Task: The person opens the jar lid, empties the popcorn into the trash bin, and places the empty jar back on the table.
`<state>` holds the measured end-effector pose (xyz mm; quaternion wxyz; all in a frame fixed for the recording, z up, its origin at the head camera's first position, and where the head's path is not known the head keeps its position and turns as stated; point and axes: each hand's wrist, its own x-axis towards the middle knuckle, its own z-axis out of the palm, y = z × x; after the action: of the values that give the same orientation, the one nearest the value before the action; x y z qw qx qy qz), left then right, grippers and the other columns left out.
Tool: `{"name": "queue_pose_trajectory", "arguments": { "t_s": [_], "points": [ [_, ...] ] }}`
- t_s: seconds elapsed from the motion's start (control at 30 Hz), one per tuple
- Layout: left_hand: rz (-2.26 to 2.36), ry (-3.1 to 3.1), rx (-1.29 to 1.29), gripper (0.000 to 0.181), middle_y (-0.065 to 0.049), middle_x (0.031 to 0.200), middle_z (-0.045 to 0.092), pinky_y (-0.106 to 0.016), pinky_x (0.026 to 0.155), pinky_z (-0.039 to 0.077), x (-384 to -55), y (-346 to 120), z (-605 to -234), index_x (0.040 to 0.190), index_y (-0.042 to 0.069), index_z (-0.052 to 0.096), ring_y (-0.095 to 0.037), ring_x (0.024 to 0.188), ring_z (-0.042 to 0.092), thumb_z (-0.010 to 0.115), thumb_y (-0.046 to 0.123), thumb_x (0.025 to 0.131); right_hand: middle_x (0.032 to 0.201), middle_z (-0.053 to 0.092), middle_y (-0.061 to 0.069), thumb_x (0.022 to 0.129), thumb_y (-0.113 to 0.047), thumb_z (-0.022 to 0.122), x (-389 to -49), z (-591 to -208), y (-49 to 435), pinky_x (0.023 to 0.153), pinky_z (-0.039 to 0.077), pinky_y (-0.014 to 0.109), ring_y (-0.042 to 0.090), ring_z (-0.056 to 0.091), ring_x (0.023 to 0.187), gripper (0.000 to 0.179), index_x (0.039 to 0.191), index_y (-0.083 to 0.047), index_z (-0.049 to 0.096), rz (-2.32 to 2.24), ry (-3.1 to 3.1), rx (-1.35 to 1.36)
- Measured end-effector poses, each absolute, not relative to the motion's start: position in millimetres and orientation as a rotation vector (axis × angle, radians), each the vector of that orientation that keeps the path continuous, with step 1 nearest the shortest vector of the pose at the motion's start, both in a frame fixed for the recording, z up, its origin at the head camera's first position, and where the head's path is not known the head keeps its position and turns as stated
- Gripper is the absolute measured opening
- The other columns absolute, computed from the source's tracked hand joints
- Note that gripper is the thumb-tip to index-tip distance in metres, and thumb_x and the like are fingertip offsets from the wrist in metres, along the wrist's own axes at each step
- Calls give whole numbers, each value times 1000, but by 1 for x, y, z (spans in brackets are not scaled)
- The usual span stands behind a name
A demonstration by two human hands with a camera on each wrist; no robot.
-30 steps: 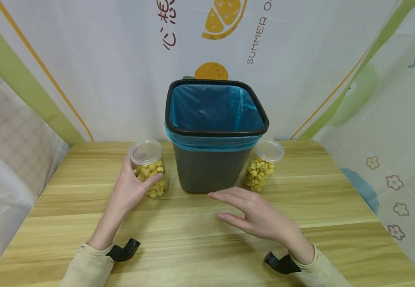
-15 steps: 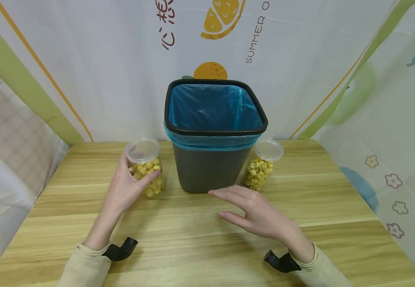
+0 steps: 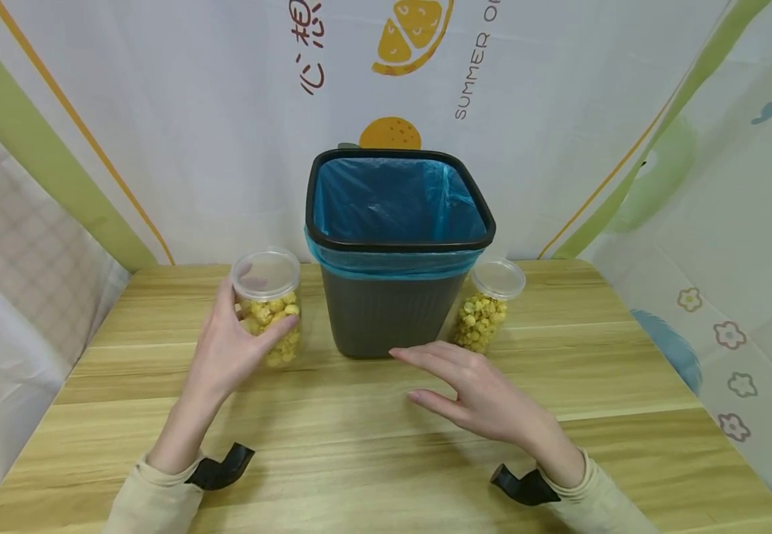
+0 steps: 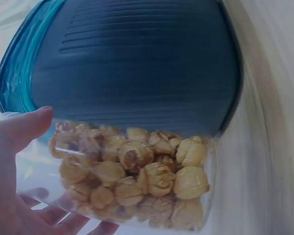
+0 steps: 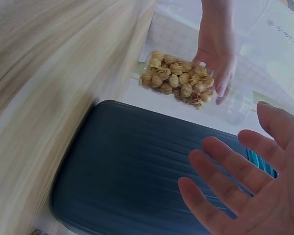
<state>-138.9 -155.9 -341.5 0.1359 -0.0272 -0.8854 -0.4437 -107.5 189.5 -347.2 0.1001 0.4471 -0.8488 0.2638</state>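
My left hand [image 3: 228, 341] grips a clear plastic jar [image 3: 267, 308] of yellow popcorn, thumb on the near side and fingers round the far side. The jar stands upright, lidded, close over the table just left of a dark grey bin [image 3: 392, 311]. Its popcorn [image 4: 137, 171] shows through the wall in the left wrist view. My right hand [image 3: 479, 389] hovers in front of the bin's lower right corner, fingers straight and holding nothing. Behind it, a second lidded popcorn jar [image 3: 482, 315] stands right of the bin, its base partly hidden by the hand.
A blue bag [image 3: 392, 196] lines the bin, folded over below its black rim [image 3: 399, 247]. Wood-grain table [image 3: 345, 460] lies under everything. A printed white curtain [image 3: 225, 133] hangs behind, with more cloth at both sides.
My left hand has shifted slightly left with the jar, then raised it a little; its lid sits higher and looks larger. My right hand has barely moved.
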Motion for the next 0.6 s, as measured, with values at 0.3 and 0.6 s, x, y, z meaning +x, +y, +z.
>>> {"name": "queue_pose_trajectory", "arguments": {
  "t_s": [0.3, 0.6],
  "points": [
    [-1223, -2406, -171, 101, -20, 147, 51, -66, 96, 51, -126, -148, -334, 162, 22, 25, -41, 129, 55, 85, 35, 82, 141, 66, -2, 99, -28, 69, -109, -348, 189, 100, 58, 35, 13, 65, 126, 55, 151, -19, 52, 809, -2472, 1308],
    [-1140, -2233, -302, 102, -19, 138, 57, -52, 90, 47, -121, -140, -331, 158, 20, 36, -33, 120, 57, 91, 21, 71, 142, 65, -1, 98, -27, 70, -109, -347, 190, 100, 58, 36, 14, 65, 126, 57, 151, -19, 51, 797, -2481, 1288]
  ]
}}
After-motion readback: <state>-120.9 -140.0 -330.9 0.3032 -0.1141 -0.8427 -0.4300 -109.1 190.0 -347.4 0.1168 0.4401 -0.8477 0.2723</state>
